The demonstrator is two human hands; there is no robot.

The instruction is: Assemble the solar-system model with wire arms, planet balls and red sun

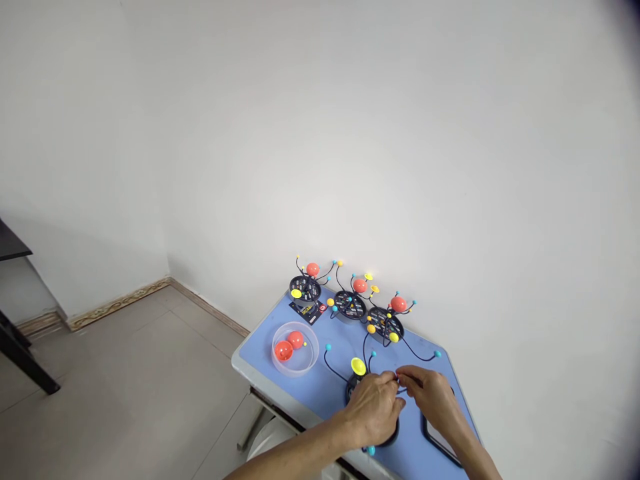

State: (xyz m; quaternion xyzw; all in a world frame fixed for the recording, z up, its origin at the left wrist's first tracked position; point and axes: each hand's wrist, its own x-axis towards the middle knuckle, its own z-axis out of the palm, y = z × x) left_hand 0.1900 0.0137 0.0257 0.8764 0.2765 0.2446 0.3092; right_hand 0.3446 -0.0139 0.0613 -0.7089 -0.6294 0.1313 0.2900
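My left hand curls over a black disc model with thin wire stalks, a yellow disc and small teal beads, and most of its base is hidden. My right hand comes in from the right, its fingertips pinching a thin black wire close to my left fingers. Behind them stand three similar models with perforated black bases and orange balls. A clear round plastic bowl holds two orange-red half-balls.
The pale blue table has a grey rim and angled corners. A printed card lies beside the models, and a black-edged frame lies at the front right. White walls stand beyond, with grey floor tiles and a dark stand at far left.
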